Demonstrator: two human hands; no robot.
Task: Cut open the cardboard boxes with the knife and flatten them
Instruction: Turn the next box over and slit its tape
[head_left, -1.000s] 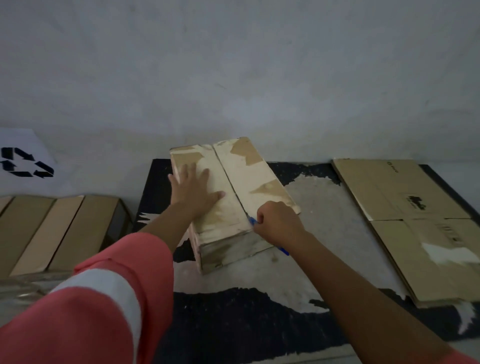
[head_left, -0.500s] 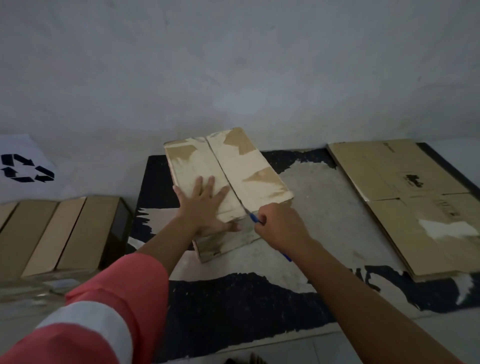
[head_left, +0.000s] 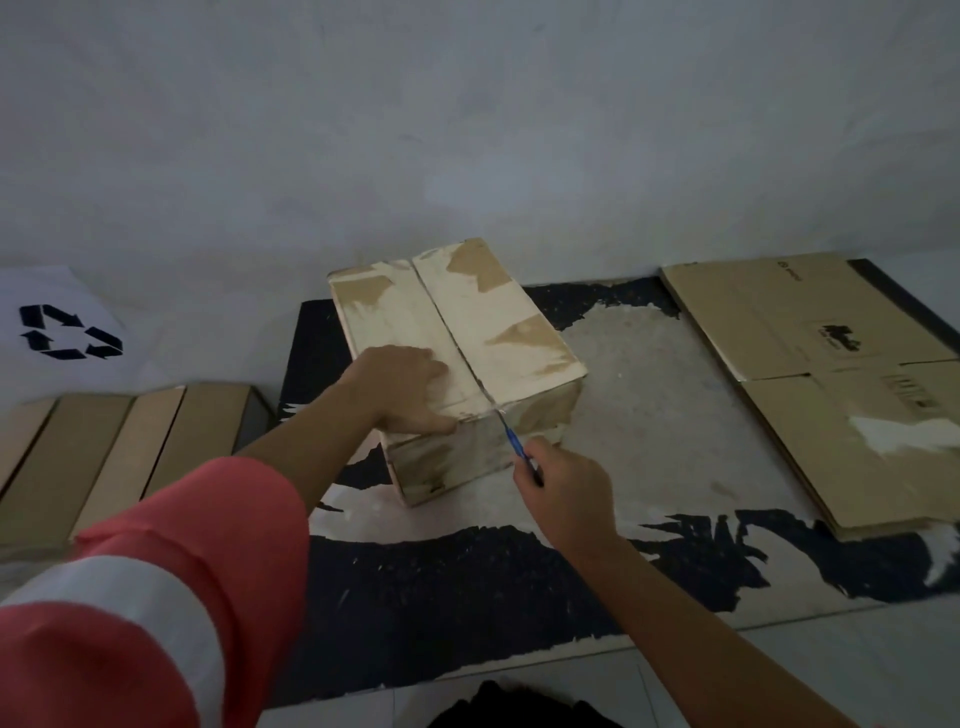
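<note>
Head view: worn black mat (head_left: 467, 597) on the floor, flattened cardboard (head_left: 810, 374) lying right, more boxes (head_left: 130, 457) waiting left, nothing blocking. The box (head_left: 467, 322) sits mid-mat. Left hand (head_left: 405, 389) presses its top, fingers laid down and gripping nothing, I'm guessing to stop it sliding. Right hand (head_left: 566, 493) has fingers wrapped round the blue knife (head_left: 511, 441), blade at the seam's near end.

Black mat (head_left: 467, 597) flat on floor; top layer worn through to pale grey across centre, ragged pale streaks toward near edge. Pale floor tiles (head_left: 805, 670) along mat's near edge, one grout line visible. Plain grey-white wall (head_left: 467, 130) behind, meeting mat's far edge. Far left: white sheet or bag (head_left: 47, 286), cannot tell which, with black recycling symbol (head_left: 70, 332) printed on it. Dark shape (head_left: 519, 709) at bottom edge, unidentifiable. Low light throughout.
</note>
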